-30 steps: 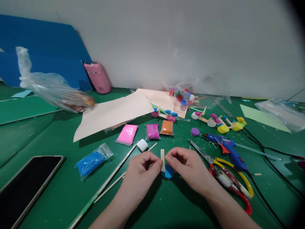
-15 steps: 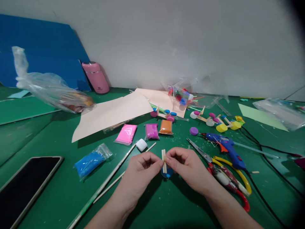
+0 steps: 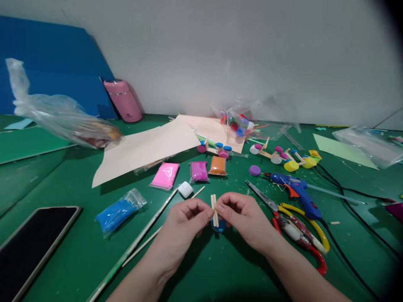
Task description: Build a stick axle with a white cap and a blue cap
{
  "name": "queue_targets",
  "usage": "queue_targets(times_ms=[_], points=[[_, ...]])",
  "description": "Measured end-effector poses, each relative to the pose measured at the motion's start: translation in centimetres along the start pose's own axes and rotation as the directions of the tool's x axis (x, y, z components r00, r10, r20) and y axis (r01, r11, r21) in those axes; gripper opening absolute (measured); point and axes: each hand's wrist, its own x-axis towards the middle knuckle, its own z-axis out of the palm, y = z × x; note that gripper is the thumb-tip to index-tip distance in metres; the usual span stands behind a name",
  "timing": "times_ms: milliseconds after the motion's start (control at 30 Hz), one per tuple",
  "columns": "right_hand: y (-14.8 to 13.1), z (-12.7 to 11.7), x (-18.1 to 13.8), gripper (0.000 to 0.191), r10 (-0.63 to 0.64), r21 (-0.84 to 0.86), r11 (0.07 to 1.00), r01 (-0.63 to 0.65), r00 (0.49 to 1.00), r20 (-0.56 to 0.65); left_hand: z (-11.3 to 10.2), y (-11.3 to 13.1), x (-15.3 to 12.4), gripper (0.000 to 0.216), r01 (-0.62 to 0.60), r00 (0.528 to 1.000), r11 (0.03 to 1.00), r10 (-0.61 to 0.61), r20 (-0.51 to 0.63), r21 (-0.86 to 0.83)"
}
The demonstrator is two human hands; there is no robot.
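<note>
My left hand (image 3: pixel 185 224) and my right hand (image 3: pixel 244 218) meet over the green table (image 3: pixel 220 272), fingertips pinched from either side on two short wooden sticks (image 3: pixel 214 204) held upright side by side. A blue round cap (image 3: pixel 218 226) sits at the sticks' lower end, mostly hidden behind my fingers. Long thin wooden skewers (image 3: pixel 151 233) lie just left of my left hand, beside a white cap (image 3: pixel 185 189).
Packets of blue (image 3: pixel 118 208), pink (image 3: pixel 165 175), magenta (image 3: pixel 199 171) and orange clay (image 3: pixel 218 165) lie ahead. Scissors (image 3: pixel 292 228) and a blue glue gun (image 3: pixel 297 191) lie right. A phone (image 3: pixel 30 243) is at left; beige paper (image 3: pixel 141 149), a pink bottle (image 3: pixel 122 100) and plastic bags are farther back.
Both hands stay pinched on the two sticks; the sticks have tilted slightly. The view has shifted a little, nothing else on the table has moved.
</note>
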Motion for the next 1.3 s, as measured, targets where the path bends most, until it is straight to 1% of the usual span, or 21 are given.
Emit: queue_targets(times_ms=[167, 333, 600, 800, 867, 967, 1067, 1167, 1233, 1300], points=[[0.04, 0.19, -0.04, 0.023, 0.022, 0.036, 0.999, -0.021, 1.0, -0.012, -0.1, -0.17, -0.03, 0.02, -0.006, 1.0, 1.0, 0.006, 0.014, -0.01], [0.04, 0.18, -0.04, 0.02, 0.026, 0.049, 0.998, -0.025, 0.999, -0.018, -0.09, -0.16, -0.04, 0.02, -0.011, 1.0, 1.0, 0.011, 0.024, -0.008], [0.29, 0.19, 0.12, 0.018, 0.015, 0.069, 0.998, -0.014, 1.0, -0.013, -0.01, -0.14, 0.01, 0.02, -0.007, 1.0, 1.0, 0.008, -0.008, 0.027], [0.36, 0.22, 0.06, 0.018, 0.007, 0.037, 0.999, -0.006, 1.0, -0.024, 0.01, -0.01, 0.04, 0.021, -0.012, 1.0, 1.0, 0.012, -0.023, 0.017], [0.33, 0.15, -0.04, 0.018, -0.008, -0.006, 1.0, 0.008, 0.999, -0.035, 0.04, 0.0, 0.1, 0.021, -0.014, 1.0, 1.0, 0.014, -0.025, 0.006], [0.11, -0.02, -0.23, 0.019, -0.08, -0.162, 0.984, 0.07, 0.995, -0.056, 0.01, -0.07, 0.13, 0.021, -0.02, 0.999, 1.0, 0.02, -0.042, 0.0], [-0.2, -0.16, -0.37, 0.021, -0.175, -0.321, 0.935, 0.153, 0.984, -0.041, -0.07, -0.15, 0.09, 0.021, -0.021, 0.999, 1.0, 0.021, -0.044, -0.005], [-0.39, -0.23, -0.45, 0.018, -0.259, -0.438, 0.868, 0.232, 0.966, -0.002, -0.14, -0.21, 0.08, 0.02, -0.024, 0.999, 0.999, 0.024, -0.028, -0.021], [-0.42, -0.23, -0.49, 0.016, -0.294, -0.485, 0.834, 0.262, 0.956, 0.01, -0.16, -0.26, 0.1, 0.019, -0.025, 0.999, 0.999, 0.025, -0.025, -0.029], [-0.38, -0.21, -0.51, 0.012, -0.281, -0.476, 0.847, 0.235, 0.959, -0.027, -0.18, -0.33, 0.12, 0.019, -0.023, 0.999, 0.999, 0.022, -0.025, -0.033]])
